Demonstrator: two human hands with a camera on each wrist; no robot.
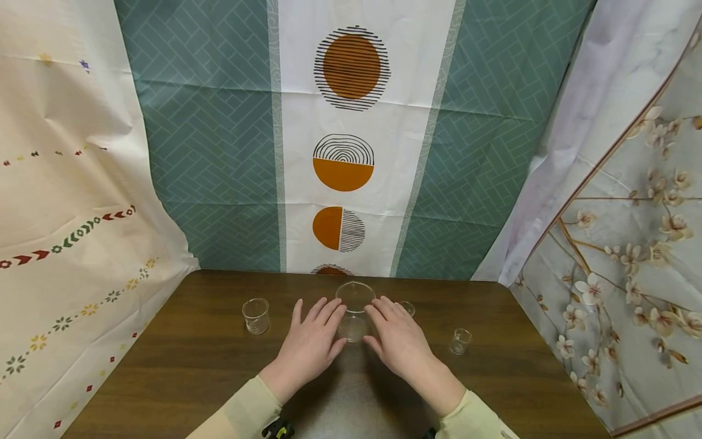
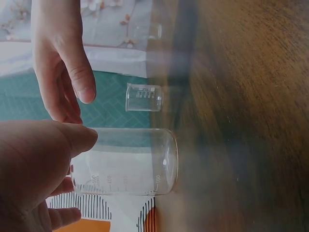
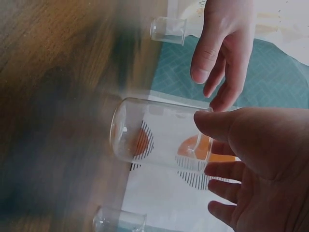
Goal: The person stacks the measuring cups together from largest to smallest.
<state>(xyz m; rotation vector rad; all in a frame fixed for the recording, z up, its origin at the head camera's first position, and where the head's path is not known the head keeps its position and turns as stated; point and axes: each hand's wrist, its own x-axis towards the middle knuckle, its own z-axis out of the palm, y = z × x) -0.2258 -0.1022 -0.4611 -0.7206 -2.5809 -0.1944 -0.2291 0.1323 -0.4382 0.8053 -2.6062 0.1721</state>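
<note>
A large clear glass beaker (image 1: 354, 326) with volume marks stands upright on the table, between my two hands. My left hand (image 1: 309, 342) is at its left side, fingers extended and thumb apart, the fingertips close to the rim. On the opposite side my right hand (image 1: 404, 344) mirrors it, with lightly bent fingers near the rim. Whether any fingertip touches the glass, I cannot tell. In the left wrist view the large beaker (image 2: 125, 162) shows its printed scale, and the right wrist view shows the same beaker (image 3: 159, 135) beside my right thumb.
To the left stands a medium beaker (image 1: 256, 317). A smaller beaker (image 1: 407, 308) is partly hidden behind my right hand, and a tiny one (image 1: 460, 341) stands farther right. The dark wooden table (image 1: 181, 341) ends at hanging patterned cloths (image 1: 219, 152) behind and at both sides.
</note>
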